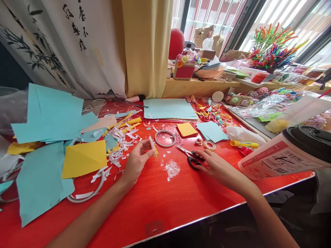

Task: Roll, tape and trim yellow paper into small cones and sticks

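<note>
My left hand (138, 159) is closed, pinching a small folded piece of paper (152, 144), white with a yellow part at its lower edge, upright between thumb and fingers. Black-handled scissors (186, 151) lie low over the red table with blades pointing left, slightly apart. My right hand (213, 166) has its fingers on the scissors' handles; the fingertips are partly hidden. Between the hands is a small heap of white paper scraps (172, 169). A roll of white tape (164, 131) lies flat just beyond them.
Yellow squares (186, 129), blue squares (212, 131), a small tape roll (209, 145) and a yellow glue stick (244, 144) lie beyond my right hand. A large paper cup (281, 155) stands at right. Blue sheets (43, 182) and paper cuttings (120, 146) cover the left.
</note>
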### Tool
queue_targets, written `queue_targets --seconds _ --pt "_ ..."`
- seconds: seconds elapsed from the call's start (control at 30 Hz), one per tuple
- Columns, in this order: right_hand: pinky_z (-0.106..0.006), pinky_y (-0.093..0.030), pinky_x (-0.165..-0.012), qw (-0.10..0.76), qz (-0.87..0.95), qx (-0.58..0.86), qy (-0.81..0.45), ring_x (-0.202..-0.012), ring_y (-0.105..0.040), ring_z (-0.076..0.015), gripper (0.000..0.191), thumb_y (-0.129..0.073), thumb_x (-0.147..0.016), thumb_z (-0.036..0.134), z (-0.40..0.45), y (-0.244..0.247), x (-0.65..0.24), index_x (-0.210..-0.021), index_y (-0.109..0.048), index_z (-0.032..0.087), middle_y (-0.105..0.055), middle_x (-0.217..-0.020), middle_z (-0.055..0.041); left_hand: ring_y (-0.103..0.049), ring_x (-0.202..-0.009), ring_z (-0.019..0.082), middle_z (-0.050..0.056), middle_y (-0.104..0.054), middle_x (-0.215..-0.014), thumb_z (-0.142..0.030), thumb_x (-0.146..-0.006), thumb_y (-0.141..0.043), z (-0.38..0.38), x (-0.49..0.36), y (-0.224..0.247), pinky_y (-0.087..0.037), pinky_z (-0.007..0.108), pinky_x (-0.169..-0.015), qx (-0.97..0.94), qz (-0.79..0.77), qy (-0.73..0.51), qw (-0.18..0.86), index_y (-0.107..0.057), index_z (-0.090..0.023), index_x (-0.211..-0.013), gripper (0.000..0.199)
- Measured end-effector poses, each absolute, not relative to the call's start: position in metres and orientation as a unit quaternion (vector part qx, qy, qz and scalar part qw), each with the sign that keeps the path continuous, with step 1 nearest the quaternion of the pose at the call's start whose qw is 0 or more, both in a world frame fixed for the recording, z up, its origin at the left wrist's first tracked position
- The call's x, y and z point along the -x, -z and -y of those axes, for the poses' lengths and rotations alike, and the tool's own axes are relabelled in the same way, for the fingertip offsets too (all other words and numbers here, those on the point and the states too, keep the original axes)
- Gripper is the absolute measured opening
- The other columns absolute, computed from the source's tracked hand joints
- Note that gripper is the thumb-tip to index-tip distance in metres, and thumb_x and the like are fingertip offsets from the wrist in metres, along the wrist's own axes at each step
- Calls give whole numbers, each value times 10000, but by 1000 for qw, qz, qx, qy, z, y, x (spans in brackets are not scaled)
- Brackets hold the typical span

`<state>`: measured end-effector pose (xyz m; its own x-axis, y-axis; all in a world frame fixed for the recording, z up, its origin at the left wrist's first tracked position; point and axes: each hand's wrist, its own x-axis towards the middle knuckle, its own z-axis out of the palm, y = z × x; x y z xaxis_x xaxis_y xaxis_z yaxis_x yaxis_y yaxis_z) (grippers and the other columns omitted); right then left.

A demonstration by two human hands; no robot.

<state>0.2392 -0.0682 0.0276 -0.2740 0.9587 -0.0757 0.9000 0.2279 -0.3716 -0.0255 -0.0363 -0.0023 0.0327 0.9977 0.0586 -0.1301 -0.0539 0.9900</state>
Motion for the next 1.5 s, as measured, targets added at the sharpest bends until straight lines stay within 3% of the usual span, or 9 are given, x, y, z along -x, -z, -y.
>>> queue_targets --seconds 0.2,0.37,0.47,0.57,0.77,0.93,1.17,1.37,1.5 --pt "-341 -455 -665 103 707 625 -316 -725 -567 -193 302 -537 -795 301 68 -38 -238 -1073 -560 184 -597 -780 -41 -585 -760 112 4 -623 -850 -261 -751 -659 39 25 -2 -474 236 -698 -492 -427 -516 556 -547 -165 -940 239" --pt "-229 -450 -534 282 558 463 -628 -667 -540 -109 337 -584 -785 227 69 -32 -230 -1116 -521 226 -533 -848 -16 -591 -747 122 11 -612 -844 -288 -766 -640 39 25 -1 -479 237 -639 -491 -435 -509 558 -526 -168 -998 285" --pt "-191 -417 -521 401 476 372 -689 -676 -523 -83 397 -671 -730 177 64 -30 -211 -1092 -524 242 -523 -860 -5 -576 -759 112 1 -603 -860 -257 -736 -665 38 24 0 -474 224 -646 -489 -434 -514 556 -519 -176 -1013 324" --pt "-194 -413 -546 439 443 314 -716 -715 -520 -89 452 -720 -691 183 49 -43 -188 -1103 -539 216 -514 -849 -9 -575 -800 114 -1 -610 -880 -234 -708 -687 37 24 2 -470 226 -691 -486 -430 -509 565 -513 -182 -1031 371" --pt "-217 -353 -485 474 491 286 -673 -605 -440 -81 348 -734 -675 366 6 -64 -156 -880 -521 183 -460 -736 14 -579 -852 141 42 -643 -947 -287 -744 -659 38 25 0 -452 252 -746 -497 -437 -481 576 -552 -163 -974 282" --pt "-237 -341 -531 498 529 319 -609 -574 -391 -75 454 -671 -698 493 -8 -26 -154 -1013 -524 200 -431 -739 26 -587 -754 127 18 -641 -790 -361 -819 -574 39 27 -5 -438 248 -743 -502 -441 -466 580 -605 -166 -913 219" --pt "-300 -414 -713 391 673 304 -550 -780 -455 -159 758 -496 -668 750 -9 -2 -168 -1223 -457 234 -479 -915 -31 -514 -580 83 4 -594 -801 -365 -809 -585 38 26 -7 -415 207 -505 -487 -447 -497 562 -596 -168 -958 247" --pt "-270 -409 -684 339 688 319 -556 -739 -471 -124 560 -637 -692 586 6 -19 -161 -1080 -515 201 -490 -883 -22 -452 -624 88 -2 -623 -853 -358 -834 -565 40 29 -12 -396 211 -611 -506 -468 -533 490 -613 -207 -961 203" --pt "-253 -407 -637 348 675 356 -545 -714 -482 -113 388 -636 -765 425 13 -22 -155 -1061 -535 194 -500 -852 -15 -508 -864 135 7 -610 -925 -421 -866 -500 41 31 -14 -374 217 -791 -522 -490 -535 449 -659 -241 -1014 281"
